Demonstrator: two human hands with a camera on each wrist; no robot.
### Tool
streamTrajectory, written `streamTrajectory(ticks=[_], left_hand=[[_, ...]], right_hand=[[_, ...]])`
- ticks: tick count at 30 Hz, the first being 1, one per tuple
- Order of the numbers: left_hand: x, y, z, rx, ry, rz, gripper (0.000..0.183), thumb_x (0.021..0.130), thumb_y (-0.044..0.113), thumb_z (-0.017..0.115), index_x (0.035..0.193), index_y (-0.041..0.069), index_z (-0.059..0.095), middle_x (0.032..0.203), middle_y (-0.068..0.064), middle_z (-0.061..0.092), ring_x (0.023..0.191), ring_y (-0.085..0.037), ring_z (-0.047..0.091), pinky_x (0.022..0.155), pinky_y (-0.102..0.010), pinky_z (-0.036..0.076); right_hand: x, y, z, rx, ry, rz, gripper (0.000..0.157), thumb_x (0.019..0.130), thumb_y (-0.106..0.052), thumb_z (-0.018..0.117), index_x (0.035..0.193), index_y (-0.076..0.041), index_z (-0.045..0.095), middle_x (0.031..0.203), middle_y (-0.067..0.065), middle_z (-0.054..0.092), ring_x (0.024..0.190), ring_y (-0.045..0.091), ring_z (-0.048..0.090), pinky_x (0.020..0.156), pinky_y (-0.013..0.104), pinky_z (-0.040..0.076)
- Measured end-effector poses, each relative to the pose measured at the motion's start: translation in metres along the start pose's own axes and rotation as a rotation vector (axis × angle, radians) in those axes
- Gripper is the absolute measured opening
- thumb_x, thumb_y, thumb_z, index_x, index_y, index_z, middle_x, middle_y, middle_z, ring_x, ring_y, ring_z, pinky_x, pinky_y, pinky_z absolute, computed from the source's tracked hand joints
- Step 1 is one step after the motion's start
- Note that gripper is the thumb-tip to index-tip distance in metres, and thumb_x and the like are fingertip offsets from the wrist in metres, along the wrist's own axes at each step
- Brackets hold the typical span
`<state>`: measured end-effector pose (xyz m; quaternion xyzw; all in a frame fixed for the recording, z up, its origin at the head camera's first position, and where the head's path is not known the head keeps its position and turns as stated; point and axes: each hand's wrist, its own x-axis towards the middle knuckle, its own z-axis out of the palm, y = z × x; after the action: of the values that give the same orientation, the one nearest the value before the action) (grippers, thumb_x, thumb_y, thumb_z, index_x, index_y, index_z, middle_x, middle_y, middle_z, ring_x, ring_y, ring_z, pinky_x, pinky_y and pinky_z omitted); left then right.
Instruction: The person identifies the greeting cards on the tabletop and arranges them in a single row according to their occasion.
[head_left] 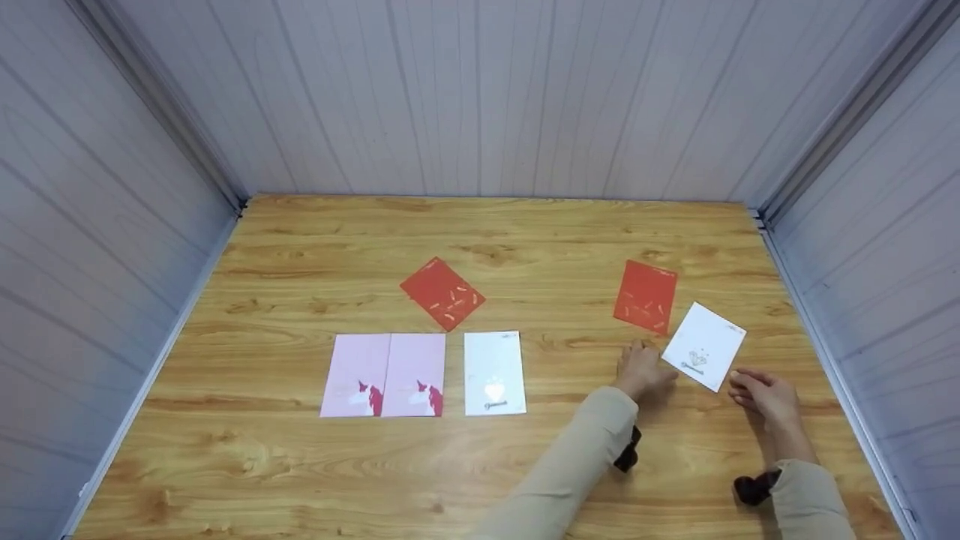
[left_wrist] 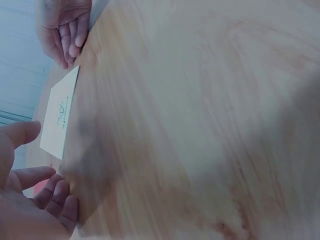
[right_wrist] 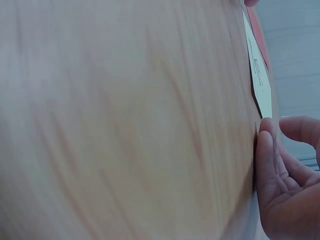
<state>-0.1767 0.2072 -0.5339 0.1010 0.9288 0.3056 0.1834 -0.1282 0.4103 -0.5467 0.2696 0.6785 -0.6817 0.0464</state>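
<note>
While the left hand (head_left: 643, 370) and right hand (head_left: 772, 399) are relaxed, gripping nothing, the angled white card (head_left: 705, 346) lies between them.

The wood-grain worktop (head_left: 300, 480) bears two adjoining pink cards (head_left: 384, 367), a white card (head_left: 495, 364) just beside them, a red card (head_left: 442, 292) behind, and, farther right, another red card (head_left: 646, 295) near a slanted white card (head_left: 706, 343).

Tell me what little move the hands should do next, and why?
Probably pinch the tilted white card and slide it beside the straight white card. It lies between the left hand and the right hand, and looks much like the straight one. The two pink unicorn cards already lie side by side.
</note>
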Motion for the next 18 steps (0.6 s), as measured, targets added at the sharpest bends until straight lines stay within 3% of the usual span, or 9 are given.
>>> streamTrajectory(ticks=[3,7,13,18], left_hand=[[0.001,0.006,0.000,-0.003,-0.002,0.055,0.025,0.079,0.033,0.061,0.100,0.021,0.066,0.093,0.007,0.055,0.098,-0.009,0.041,0.082,-0.024,0.030],[0.001,0.010,-0.001,-0.038,0.013,0.107,0.021,0.078,0.029,0.062,0.095,0.019,0.067,0.082,0.009,0.061,0.090,-0.007,0.047,0.079,-0.019,0.031],[0.003,0.011,0.002,-0.174,-0.010,0.069,0.024,0.077,0.026,0.065,0.099,0.018,0.064,0.085,0.008,0.060,0.078,-0.007,0.047,0.071,-0.020,0.036],[0.003,0.010,0.004,-0.182,-0.032,0.046,0.034,0.077,0.029,0.065,0.107,0.012,0.062,0.098,0.005,0.060,0.094,-0.010,0.049,0.078,-0.022,0.037]], right_hand=[[-0.002,-0.002,0.001,0.025,-0.013,0.016,0.003,0.082,-0.010,0.061,0.084,-0.012,0.062,0.068,-0.001,0.064,0.063,0.011,0.062,0.061,0.023,0.048],[-0.004,-0.003,0.005,0.048,-0.021,0.032,0.011,0.083,-0.007,0.059,0.078,-0.016,0.063,0.068,0.000,0.064,0.063,0.011,0.062,0.060,0.023,0.048],[-0.003,-0.001,0.009,0.097,0.022,0.042,0.014,0.084,-0.007,0.058,0.076,-0.016,0.064,0.068,0.001,0.064,0.063,0.012,0.062,0.061,0.023,0.048],[-0.002,0.001,0.011,0.096,0.043,0.041,0.008,0.083,-0.007,0.058,0.082,-0.012,0.063,0.069,0.001,0.063,0.063,0.012,0.062,0.062,0.024,0.048]])
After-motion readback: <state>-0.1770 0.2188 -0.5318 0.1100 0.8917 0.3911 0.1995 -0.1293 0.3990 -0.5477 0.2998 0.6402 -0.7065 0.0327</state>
